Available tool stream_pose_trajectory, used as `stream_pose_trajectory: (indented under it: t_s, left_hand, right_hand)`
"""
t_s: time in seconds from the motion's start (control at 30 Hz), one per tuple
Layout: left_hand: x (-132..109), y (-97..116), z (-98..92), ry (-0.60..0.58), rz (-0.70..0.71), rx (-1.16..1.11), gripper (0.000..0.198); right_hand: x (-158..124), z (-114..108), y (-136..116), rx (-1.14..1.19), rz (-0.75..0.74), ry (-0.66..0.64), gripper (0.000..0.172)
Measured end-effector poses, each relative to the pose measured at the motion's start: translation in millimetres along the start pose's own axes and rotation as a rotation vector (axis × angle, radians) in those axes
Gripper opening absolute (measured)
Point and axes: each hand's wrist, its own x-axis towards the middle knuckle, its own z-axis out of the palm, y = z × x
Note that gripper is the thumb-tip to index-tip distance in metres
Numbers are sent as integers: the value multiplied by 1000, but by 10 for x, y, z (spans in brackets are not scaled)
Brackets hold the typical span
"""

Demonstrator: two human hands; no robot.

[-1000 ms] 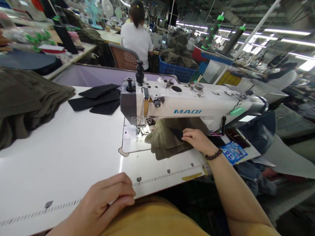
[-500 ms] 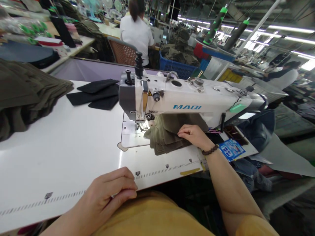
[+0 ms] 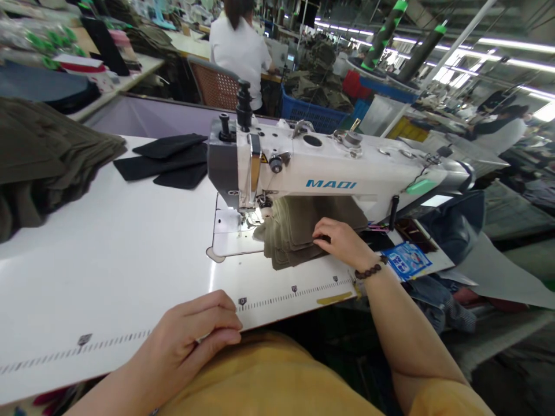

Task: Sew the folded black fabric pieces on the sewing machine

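Note:
A stack of olive-brown fabric pieces [image 3: 299, 225] lies fanned under the arm of a white sewing machine [image 3: 329, 167], just right of its lit needle area. Over the near edge of this stack, my right hand [image 3: 340, 240] has its thumb and forefinger pinched at the top piece's edge. A dark beaded bracelet [image 3: 368, 270] circles that wrist. My left hand [image 3: 195, 329] rests at the front edge of the white sewing table [image 3: 130, 254], fingers curled together and the thumb underneath. Nothing shows in its fingers.
Black fabric pieces [image 3: 167, 162] lie left of the machine head. A big olive fabric pile [image 3: 52, 156] covers the table's far left. At right is a blue packet [image 3: 406, 260]. Behind stand a blue crate [image 3: 310, 110] and a seated person in white [image 3: 238, 49].
My right fingertips have loosened slightly and the top fabric piece lies flatter. My left hand has stayed almost still. The view has shifted a little.

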Motion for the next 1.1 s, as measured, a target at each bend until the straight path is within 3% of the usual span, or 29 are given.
stream_pose_trajectory:
  t_s: [0.2, 0.37, 0.6, 0.73, 0.83, 0.97, 1.03, 1.1]
  left_hand:
    - [17, -2, 13, -4, -11, -4, 13]
    - [18, 10, 9, -6, -38, -12, 14]
    - [52, -10, 6, 55, 4, 43, 12]
    - [229, 1, -26, 206, 10, 208, 18]
    - [442, -11, -4, 230, 64, 353, 39]
    - [698, -166, 163, 62, 178, 486, 58]
    - [780, -291, 266, -50, 211, 512, 48]
    - [831, -399, 337, -109, 212, 516, 23]
  right_hand:
    - [20, -35, -40, 17, -21, 3, 16]
    - [22, 13, -38, 83, 39, 110, 15]
    - [-11, 84, 198, 100, 281, 615, 20]
    - [-187, -26, -32, -4, 312, 777, 17]
    - [-391, -59, -437, -288, 110, 715, 11]
    - [-544, 159, -878, -307, -106, 493, 17]
    - [-557, 303, -965, -254, -93, 366, 19]
    - [-562, 373, -968, -132, -42, 239, 18]
